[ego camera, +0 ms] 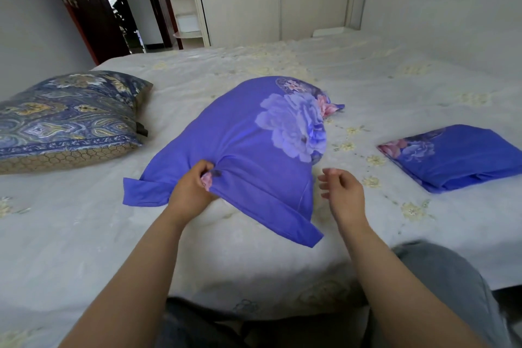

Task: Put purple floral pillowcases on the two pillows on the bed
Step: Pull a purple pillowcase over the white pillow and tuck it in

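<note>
On the cream embroidered bedspread [84, 234], a blue paisley pillow w/ tan quilted edge [65, 118] is lying far left, not yet covered, while the left hand [190, 191] is pinching a bunch of cloth near the open end of the purple floral pillowcase [245, 147], already over a pillow at centre. Its long axis is running from near-left to far-right, the opening pointing toward the person. The right hand [343, 192] is hovering just beside it, fingers loosely curled, grasping nothing; a folded purple floral pillowcase [460, 158] is waiting at right. Risk, prob.: one-handed tugging is likely to twist the case, leaving the loose flap untucked.
</note>
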{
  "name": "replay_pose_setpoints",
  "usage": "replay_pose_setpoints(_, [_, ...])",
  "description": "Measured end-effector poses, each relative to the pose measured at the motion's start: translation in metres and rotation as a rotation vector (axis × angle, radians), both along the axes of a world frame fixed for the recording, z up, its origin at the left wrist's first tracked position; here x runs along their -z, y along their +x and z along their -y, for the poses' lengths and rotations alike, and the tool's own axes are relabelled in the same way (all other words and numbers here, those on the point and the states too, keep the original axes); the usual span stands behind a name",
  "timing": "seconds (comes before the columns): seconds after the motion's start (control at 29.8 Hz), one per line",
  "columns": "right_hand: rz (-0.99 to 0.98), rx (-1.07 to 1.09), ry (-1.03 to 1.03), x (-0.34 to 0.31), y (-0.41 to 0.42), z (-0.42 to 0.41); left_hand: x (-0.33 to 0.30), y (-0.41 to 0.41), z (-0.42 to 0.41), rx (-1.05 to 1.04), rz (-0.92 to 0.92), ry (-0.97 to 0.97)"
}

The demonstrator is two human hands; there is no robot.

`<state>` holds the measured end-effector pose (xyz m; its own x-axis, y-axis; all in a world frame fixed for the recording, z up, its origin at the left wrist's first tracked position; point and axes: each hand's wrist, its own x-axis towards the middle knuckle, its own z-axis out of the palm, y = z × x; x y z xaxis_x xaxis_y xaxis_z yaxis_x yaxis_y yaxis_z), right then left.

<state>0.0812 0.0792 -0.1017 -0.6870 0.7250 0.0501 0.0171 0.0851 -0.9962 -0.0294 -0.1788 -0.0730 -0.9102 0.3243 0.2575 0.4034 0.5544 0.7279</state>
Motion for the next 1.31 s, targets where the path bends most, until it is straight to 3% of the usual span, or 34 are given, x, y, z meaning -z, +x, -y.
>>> replay_pose_setpoints(0.1, [0.108, -0.230, -0.503, -0.021, -0.035, -0.009, 0.002, 0.001, 0.002, 0.027, 0.037, 0.076])
replay_pose_setpoints(0.17, [0.153, -0.328, -0.671, -0.023, -0.051, -0.015, 0.002, 0.001, 0.002, 0.048, 0.051, 0.092])
replay_pose_setpoints(0.24, [0.094, -0.294, -0.756, -0.023, -0.063, -0.018, 0.003, 0.000, 0.002, 0.055, 0.068, 0.090])
replay_pose_setpoints(0.37, [0.024, -0.104, -0.634, -0.024, -0.079, -0.028, 0.009, -0.002, 0.003, 0.057, 0.063, 0.033])
replay_pose_setpoints(0.57, [0.274, -0.106, -0.373, -0.015, -0.063, -0.052, 0.003, 0.003, -0.002, 0.045, 0.050, -0.034])
replay_pose_setpoints(0.71, [0.304, -0.283, -0.577, -0.005, -0.051, -0.052, 0.000, 0.010, -0.005, 0.040, 0.066, -0.014])
replay_pose_setpoints(0.77, [0.349, -0.306, -0.406, -0.008, -0.054, -0.053, 0.000, 0.010, -0.003, 0.043, 0.056, -0.024])
replay_pose_setpoints(0.91, [0.578, -0.167, 0.430, -0.003, -0.049, -0.046, 0.004, 0.010, -0.007, -0.053, -0.005, -0.176])
replay_pose_setpoints(1.04, [0.768, -0.152, 0.727, 0.002, -0.043, -0.030, 0.010, 0.027, -0.023, -0.302, -0.241, -0.460])
replay_pose_setpoints(1.11, [0.561, -0.013, 0.837, -0.014, -0.039, -0.019, 0.012, 0.033, -0.022, -0.263, -0.314, -0.465])
replay_pose_setpoints(1.14, [0.317, 0.046, 0.853, -0.022, -0.036, -0.009, 0.011, 0.035, -0.020, -0.214, -0.327, -0.471])
replay_pose_setpoints(1.21, [-0.082, -0.085, 0.767, -0.047, -0.021, 0.022, -0.001, 0.037, -0.014, -0.100, -0.274, -0.524])
replay_pose_setpoints(1.24, [-0.132, -0.275, 0.738, -0.056, -0.010, 0.039, -0.010, 0.038, -0.011, -0.058, -0.240, -0.566])
replay_pose_setpoints(1.31, [0.117, -0.648, 0.917, -0.055, 0.006, 0.073, -0.027, 0.043, 0.000, -0.034, -0.238, -0.646])
